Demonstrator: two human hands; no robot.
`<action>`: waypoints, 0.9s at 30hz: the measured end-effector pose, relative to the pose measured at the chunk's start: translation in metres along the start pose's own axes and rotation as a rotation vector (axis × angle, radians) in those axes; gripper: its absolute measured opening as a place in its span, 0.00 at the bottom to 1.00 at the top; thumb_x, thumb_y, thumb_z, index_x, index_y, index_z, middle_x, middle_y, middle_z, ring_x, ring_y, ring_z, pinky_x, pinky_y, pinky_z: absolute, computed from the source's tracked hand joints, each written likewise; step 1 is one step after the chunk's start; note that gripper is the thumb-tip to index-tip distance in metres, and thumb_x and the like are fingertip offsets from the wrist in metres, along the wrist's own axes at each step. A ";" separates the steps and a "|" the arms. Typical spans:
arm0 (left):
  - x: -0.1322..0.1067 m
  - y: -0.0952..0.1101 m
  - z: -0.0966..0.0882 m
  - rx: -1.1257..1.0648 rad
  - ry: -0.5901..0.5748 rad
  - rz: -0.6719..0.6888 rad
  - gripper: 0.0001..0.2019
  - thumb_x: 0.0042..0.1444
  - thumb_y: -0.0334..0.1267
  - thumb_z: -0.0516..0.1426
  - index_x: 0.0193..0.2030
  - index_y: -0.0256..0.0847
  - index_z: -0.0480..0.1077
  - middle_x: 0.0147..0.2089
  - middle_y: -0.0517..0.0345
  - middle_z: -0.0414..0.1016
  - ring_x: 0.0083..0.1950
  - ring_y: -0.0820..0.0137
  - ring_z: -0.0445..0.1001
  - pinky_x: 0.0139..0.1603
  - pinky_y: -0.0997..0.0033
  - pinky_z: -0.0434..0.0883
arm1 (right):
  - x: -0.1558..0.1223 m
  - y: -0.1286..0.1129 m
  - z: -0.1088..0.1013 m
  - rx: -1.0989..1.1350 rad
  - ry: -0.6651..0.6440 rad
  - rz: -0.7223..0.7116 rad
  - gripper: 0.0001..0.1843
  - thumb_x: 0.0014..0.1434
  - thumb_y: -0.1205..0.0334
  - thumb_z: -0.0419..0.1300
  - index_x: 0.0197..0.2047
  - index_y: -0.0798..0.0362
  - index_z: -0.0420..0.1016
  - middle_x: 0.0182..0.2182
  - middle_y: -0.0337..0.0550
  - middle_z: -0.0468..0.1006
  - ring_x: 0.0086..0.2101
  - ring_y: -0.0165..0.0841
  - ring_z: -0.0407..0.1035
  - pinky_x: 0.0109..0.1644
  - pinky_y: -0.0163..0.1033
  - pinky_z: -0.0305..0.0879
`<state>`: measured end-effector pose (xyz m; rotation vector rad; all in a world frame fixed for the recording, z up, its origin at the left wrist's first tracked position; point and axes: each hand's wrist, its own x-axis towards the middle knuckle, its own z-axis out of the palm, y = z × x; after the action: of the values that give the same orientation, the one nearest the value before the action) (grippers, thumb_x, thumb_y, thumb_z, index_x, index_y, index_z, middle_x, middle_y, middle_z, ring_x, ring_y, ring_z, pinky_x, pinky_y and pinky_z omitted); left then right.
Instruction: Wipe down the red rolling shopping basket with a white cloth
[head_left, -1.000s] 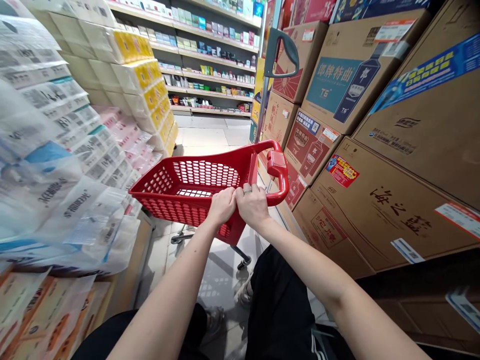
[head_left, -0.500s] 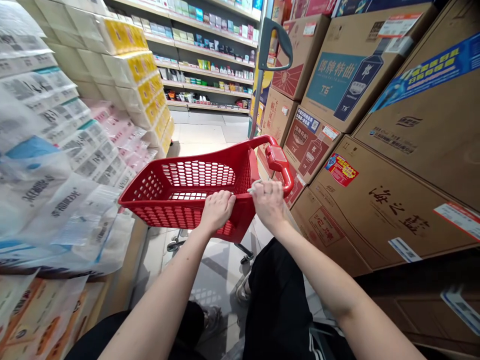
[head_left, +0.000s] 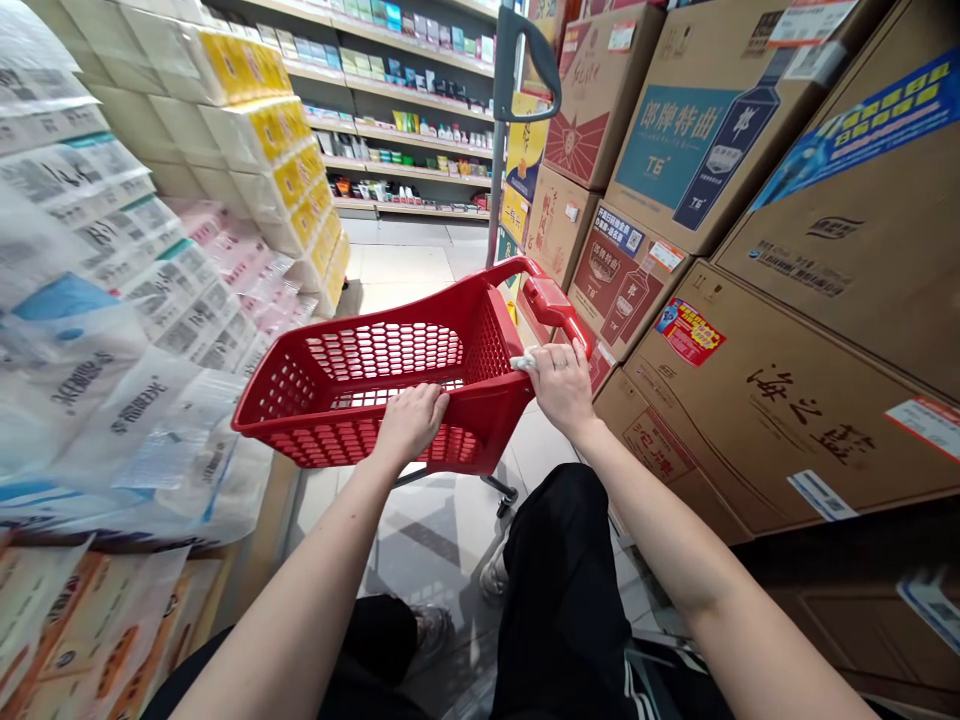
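Note:
A red plastic shopping cart basket (head_left: 315, 385) on wheels stands in the aisle in front of me, with nothing visible inside it. My left hand (head_left: 409, 422) grips the basket's near rim, fingers curled over the edge. My right hand (head_left: 561, 382) is closed on a small white cloth or tissue (head_left: 523, 361), pressed against the basket's right corner just below the red handle (head_left: 551, 300). A grey pull handle (head_left: 525, 55) rises on a pole behind the basket.
Stacked brown cartons (head_left: 757, 330) wall the right side. Packs of tissue paper (head_left: 112, 290) pile up on the left. Shelves of goods (head_left: 405, 110) close the far end across a pale tiled floor (head_left: 409, 265). My black-trousered legs (head_left: 559, 590) are below.
My hands were together on the near rim; my right hand has slid right to the corner by the handle with the white cloth. The basket has shifted left and slightly away.

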<state>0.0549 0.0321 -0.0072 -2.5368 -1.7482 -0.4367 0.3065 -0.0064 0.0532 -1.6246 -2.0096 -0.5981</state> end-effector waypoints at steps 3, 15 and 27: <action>0.002 0.010 0.001 0.034 0.014 -0.019 0.22 0.64 0.48 0.35 0.43 0.43 0.66 0.43 0.49 0.73 0.46 0.60 0.69 0.47 0.60 0.61 | 0.003 -0.011 0.012 -0.025 -0.006 0.068 0.16 0.67 0.59 0.46 0.51 0.56 0.66 0.48 0.54 0.68 0.53 0.42 0.58 0.65 0.58 0.42; -0.003 0.010 -0.007 -0.025 -0.022 0.046 0.22 0.65 0.49 0.35 0.42 0.44 0.66 0.41 0.51 0.73 0.43 0.61 0.70 0.41 0.63 0.61 | -0.014 -0.033 0.037 0.053 -0.063 -0.254 0.17 0.65 0.67 0.47 0.56 0.50 0.65 0.58 0.47 0.63 0.63 0.40 0.49 0.68 0.57 0.44; -0.003 0.023 -0.005 0.015 -0.036 -0.017 0.18 0.64 0.46 0.39 0.44 0.42 0.65 0.47 0.47 0.73 0.47 0.60 0.71 0.44 0.62 0.62 | 0.002 -0.004 0.036 0.043 0.047 0.003 0.14 0.65 0.69 0.47 0.50 0.56 0.68 0.53 0.54 0.68 0.62 0.43 0.50 0.67 0.59 0.43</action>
<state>0.0741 0.0199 0.0003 -2.5377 -1.7790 -0.3799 0.2986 0.0163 0.0255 -1.5745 -1.9724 -0.5824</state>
